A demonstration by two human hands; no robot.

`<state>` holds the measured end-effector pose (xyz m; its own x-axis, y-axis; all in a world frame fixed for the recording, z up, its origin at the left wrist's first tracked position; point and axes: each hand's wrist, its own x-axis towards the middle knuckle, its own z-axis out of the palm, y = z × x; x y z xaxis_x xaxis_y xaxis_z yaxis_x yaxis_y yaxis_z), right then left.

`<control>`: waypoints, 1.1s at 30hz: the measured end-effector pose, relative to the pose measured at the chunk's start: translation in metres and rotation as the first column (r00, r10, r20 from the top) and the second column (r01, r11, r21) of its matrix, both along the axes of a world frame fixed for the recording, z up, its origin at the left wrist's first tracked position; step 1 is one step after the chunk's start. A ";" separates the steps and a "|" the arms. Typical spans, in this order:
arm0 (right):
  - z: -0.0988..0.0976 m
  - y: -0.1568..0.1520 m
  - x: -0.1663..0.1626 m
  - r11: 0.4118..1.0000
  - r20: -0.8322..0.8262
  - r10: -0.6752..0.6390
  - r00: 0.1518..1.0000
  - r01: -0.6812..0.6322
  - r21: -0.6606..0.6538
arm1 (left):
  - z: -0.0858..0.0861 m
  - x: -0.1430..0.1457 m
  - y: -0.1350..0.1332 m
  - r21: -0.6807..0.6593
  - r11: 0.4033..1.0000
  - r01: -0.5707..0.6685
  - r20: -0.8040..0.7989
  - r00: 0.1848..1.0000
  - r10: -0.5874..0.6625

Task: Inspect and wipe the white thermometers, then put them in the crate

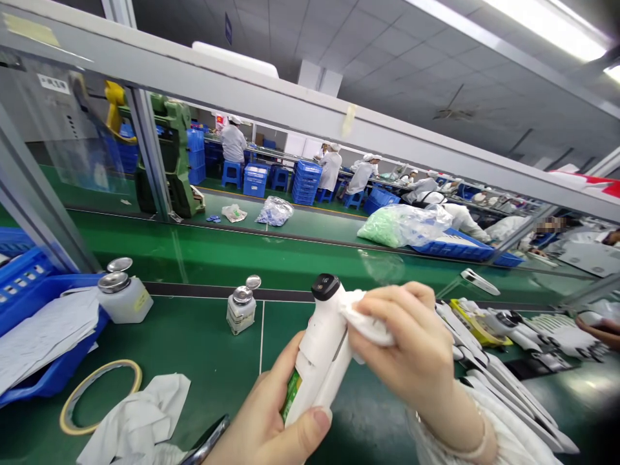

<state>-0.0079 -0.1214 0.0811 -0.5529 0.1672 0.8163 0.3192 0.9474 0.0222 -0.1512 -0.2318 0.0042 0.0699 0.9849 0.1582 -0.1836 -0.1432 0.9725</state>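
My left hand (268,423) is wrapped round the lower end of a white handheld device (322,352) with a black cap and a green label, held tilted over the green bench. My right hand (411,349) is closed on a small white cloth (365,323), pressed against the device's upper side. A row of similar white devices (504,374) lies just right of my hands.
Two small metal-topped dispenser bottles (241,310) (121,294) stand on the bench. At the left are a blue bin with papers (46,336), a tape ring (99,391) and a crumpled cloth (140,416). Another person's hand (600,329) shows at the right edge. Workers sit beyond the conveyor.
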 end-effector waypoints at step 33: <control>0.015 -0.002 0.010 0.999 0.272 0.031 0.962 -0.037 0.015 | 0.000 0.001 -0.007 -0.013 1.000 -0.004 -0.153 0.988 0.002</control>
